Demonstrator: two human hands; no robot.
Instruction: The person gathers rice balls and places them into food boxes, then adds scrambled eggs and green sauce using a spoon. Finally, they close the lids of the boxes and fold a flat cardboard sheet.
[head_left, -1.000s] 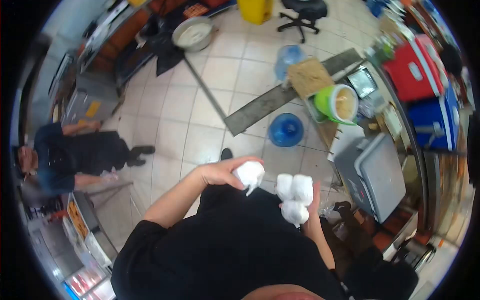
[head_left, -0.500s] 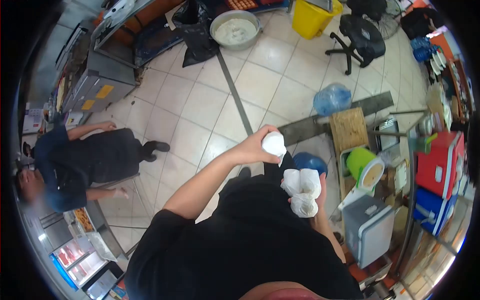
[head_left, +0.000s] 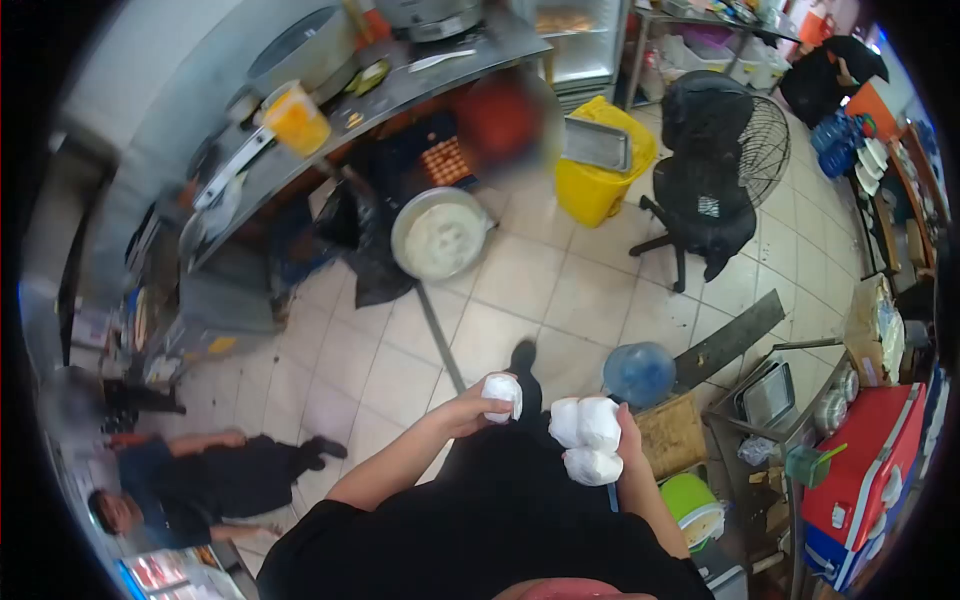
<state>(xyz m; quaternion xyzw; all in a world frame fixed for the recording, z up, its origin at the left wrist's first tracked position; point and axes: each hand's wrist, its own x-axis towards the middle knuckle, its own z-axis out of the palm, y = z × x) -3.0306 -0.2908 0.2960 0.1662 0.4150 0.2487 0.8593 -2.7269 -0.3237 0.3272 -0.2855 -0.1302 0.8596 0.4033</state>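
My left hand point(head_left: 468, 410) is closed around one small white wrapped bundle point(head_left: 502, 396), held out in front of my body. Three similar white bundles point(head_left: 588, 424) sit clustered in my right hand point(head_left: 629, 442), whose fingers curl round their right side. The wrapping looks like thin white plastic or paper, and the contents are hidden. A short gap separates the two hands, both at waist height above the tiled floor point(head_left: 385, 385). My dark shoe point(head_left: 523, 356) shows just beyond them.
Ahead on the floor are a large metal bowl point(head_left: 440, 235) of white stuff, a yellow bin point(head_left: 603, 170) and a black office chair point(head_left: 700, 170). A blue water jug point(head_left: 640, 374) and wooden board point(head_left: 672, 438) lie right. At left is a person point(head_left: 230, 480); another person point(head_left: 825, 80) is far right.
My view has swung up and forward, bringing the metal counter into sight. Both hands sit lower in view and still hold their white bundles. A foot now shows ahead of them.
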